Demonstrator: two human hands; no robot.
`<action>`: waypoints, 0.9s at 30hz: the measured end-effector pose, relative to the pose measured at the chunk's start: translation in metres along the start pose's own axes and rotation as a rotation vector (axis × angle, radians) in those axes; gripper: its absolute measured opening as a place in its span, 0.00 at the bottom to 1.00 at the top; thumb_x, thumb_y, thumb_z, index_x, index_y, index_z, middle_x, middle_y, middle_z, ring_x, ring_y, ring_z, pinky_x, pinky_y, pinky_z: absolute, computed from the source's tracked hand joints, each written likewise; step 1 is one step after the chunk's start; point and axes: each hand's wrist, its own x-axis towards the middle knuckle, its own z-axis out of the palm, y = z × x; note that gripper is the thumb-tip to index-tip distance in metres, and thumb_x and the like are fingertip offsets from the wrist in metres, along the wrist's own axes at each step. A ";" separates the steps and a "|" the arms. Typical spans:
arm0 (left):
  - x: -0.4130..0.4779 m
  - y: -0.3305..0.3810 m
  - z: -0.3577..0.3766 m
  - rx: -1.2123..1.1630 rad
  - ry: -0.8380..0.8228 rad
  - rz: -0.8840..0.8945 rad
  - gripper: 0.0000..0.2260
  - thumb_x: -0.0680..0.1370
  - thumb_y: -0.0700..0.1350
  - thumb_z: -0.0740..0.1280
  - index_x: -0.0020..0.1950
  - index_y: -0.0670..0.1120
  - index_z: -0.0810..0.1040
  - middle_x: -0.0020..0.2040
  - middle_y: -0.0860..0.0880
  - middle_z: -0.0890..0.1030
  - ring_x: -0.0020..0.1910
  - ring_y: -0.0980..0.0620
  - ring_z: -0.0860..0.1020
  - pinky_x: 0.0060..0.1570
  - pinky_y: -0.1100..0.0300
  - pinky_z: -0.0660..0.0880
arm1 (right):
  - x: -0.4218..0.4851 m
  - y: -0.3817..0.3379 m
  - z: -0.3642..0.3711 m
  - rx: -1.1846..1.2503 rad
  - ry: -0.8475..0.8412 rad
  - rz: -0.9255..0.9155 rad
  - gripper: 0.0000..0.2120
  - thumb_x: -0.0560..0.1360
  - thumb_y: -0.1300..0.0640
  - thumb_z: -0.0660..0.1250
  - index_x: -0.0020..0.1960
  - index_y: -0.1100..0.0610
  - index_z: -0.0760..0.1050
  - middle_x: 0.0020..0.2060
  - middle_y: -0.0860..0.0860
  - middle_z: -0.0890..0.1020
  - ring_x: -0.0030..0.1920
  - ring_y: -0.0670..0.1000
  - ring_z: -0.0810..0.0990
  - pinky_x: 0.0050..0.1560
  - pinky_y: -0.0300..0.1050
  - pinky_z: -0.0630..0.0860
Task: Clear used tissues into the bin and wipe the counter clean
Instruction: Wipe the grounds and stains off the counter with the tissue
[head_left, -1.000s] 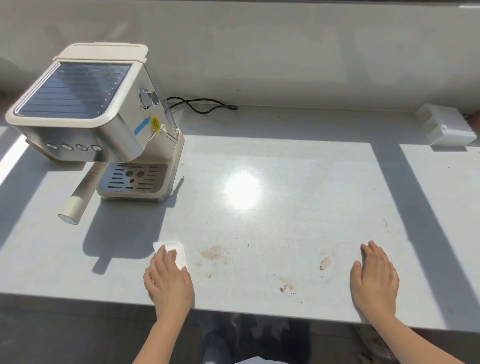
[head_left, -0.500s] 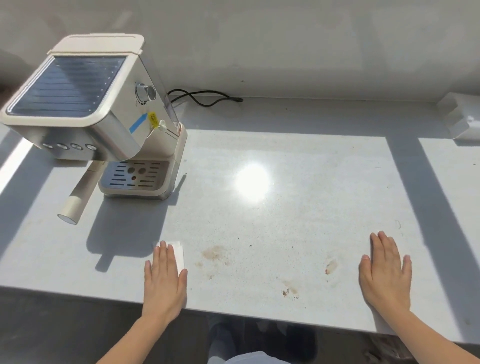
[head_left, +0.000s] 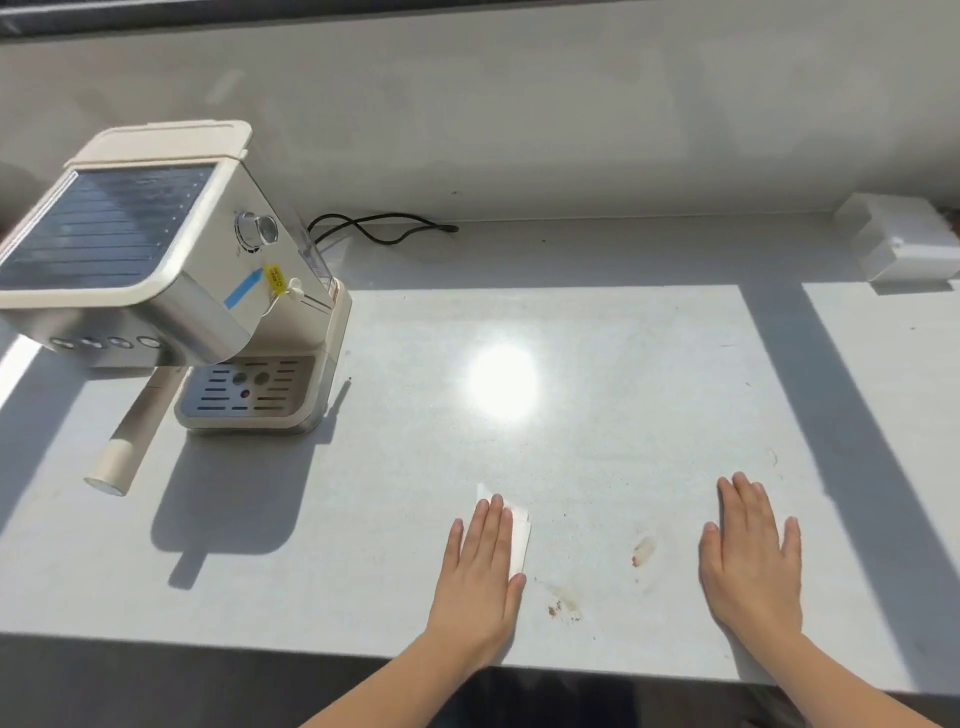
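The step in hand looks like the wiping: the left hand (head_left: 480, 577) lies flat, fingers straight and together, pressing a folded white tissue (head_left: 517, 530) against the counter (head_left: 597, 415) near its front edge; it grips nothing, only pins the tissue, whose far corner and right edge show past the fingers. The right hand (head_left: 748, 561) is also spread flat on the bare surface, well apart to the right, holding nothing, and seems merely to steady the body. Between the hands lie two brown marks: a speckled smear (head_left: 563, 605) just right of the tissue, with dark crumbs in it, and a small oval stain (head_left: 644, 548) nearer the right hand. The next move, I judge, calls for sliding the tissue rightward under even pressure across the smear and then the stain; thin paper may drag or tear on dried residue, so short repeated passes would serve. No bin is in view, so dropping the tissue will mean turning away from the counter. The counter is pale, smooth and faintly flecked, glossy enough to throw back a bright glare spot, and crossed by broad shadow bands. Farther back on the left stands a cream and brushed-metal coffee machine (head_left: 208, 291) with a slotted drip tray and a long round handle; behind it a black cord (head_left: 384, 228) loops by the wall, and a small white box (head_left: 906, 241) sits at far right.
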 end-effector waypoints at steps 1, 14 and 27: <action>0.004 0.020 0.001 0.019 -0.017 0.040 0.29 0.78 0.53 0.51 0.76 0.40 0.54 0.78 0.44 0.54 0.77 0.48 0.48 0.70 0.49 0.47 | 0.000 0.000 0.000 0.002 -0.005 0.004 0.28 0.77 0.52 0.47 0.75 0.58 0.59 0.76 0.54 0.62 0.77 0.53 0.56 0.74 0.62 0.52; -0.016 -0.019 0.007 -0.078 0.132 0.011 0.26 0.79 0.52 0.41 0.77 0.51 0.43 0.77 0.57 0.41 0.77 0.55 0.41 0.73 0.51 0.34 | 0.001 0.006 0.002 0.002 -0.004 0.007 0.28 0.77 0.49 0.45 0.76 0.55 0.58 0.76 0.51 0.61 0.77 0.50 0.55 0.75 0.59 0.51; -0.014 -0.062 -0.008 -0.035 0.085 -0.002 0.29 0.79 0.56 0.46 0.78 0.47 0.45 0.79 0.51 0.44 0.77 0.54 0.38 0.74 0.49 0.38 | 0.002 0.003 -0.001 0.008 -0.027 0.022 0.28 0.77 0.50 0.46 0.76 0.55 0.58 0.77 0.51 0.60 0.77 0.50 0.54 0.76 0.58 0.48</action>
